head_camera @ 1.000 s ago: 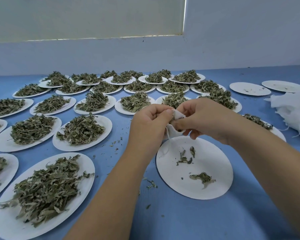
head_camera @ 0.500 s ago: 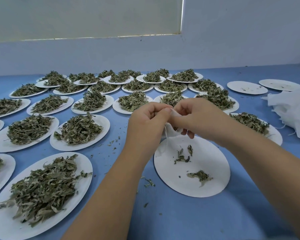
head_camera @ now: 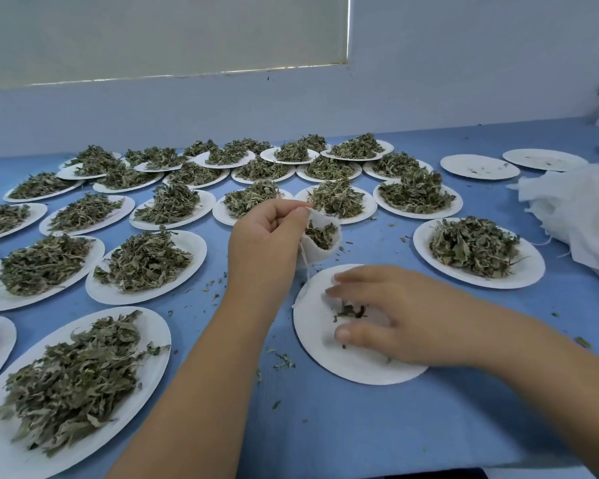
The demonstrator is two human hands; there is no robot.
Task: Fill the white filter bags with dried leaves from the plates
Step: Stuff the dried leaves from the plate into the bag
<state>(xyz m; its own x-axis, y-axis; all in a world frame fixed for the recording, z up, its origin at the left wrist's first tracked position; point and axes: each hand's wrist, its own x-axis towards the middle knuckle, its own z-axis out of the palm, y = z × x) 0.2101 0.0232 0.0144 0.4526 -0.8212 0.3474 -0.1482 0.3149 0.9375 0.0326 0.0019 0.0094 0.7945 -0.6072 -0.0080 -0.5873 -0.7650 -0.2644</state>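
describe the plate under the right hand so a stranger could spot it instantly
On the blue table crowded with white paper plates, look near centre, where the right hand hovers near the filter bag the left hand pinches. The plate under it is almost bare, only a few leaf scraps, while its neighbours are heaped with dried leaves.

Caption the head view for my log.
Left hand pinches open a part-filled white filter bag while the right hand reaches for leaf scraps on a plate.
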